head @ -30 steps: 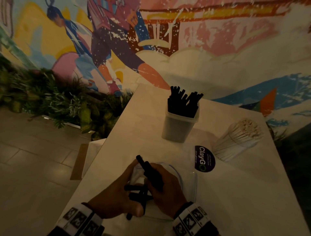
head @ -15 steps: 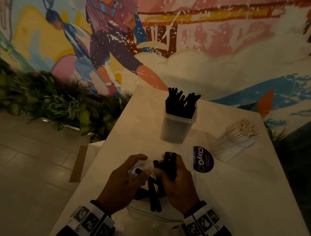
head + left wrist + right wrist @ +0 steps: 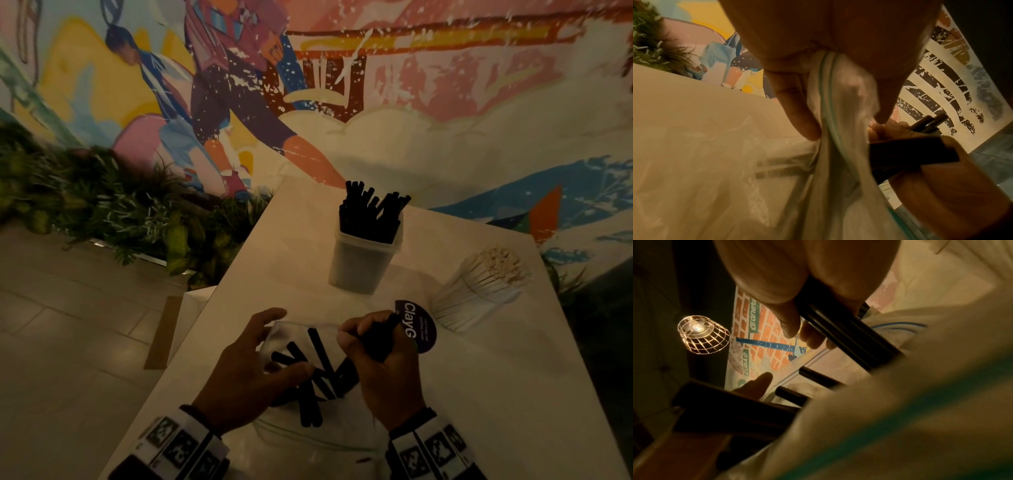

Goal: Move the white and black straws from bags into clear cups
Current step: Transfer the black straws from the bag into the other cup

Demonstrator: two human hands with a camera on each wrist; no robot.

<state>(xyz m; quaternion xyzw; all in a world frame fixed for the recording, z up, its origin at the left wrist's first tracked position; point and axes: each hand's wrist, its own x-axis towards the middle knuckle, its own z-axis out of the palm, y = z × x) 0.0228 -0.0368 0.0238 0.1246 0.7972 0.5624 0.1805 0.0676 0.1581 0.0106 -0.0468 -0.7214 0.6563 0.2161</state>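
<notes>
Right hand (image 3: 387, 356) grip: fingers curled round a bundle of black straws (image 3: 378, 337) drawn from the bag (image 3: 291, 334) on the surface (image 3: 513, 394). Left hand (image 3: 246, 370) pinches the bag mouth. Keep the bundle parallel, then lower it upright into the cup (image 3: 363, 263) beyond. A dark round label (image 3: 419, 327) reads "ClayG…".

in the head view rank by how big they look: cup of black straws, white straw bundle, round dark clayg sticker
1. cup of black straws
2. white straw bundle, close to the cup; unsure
3. sticker, smallest, partly hidden by the right hand
</notes>
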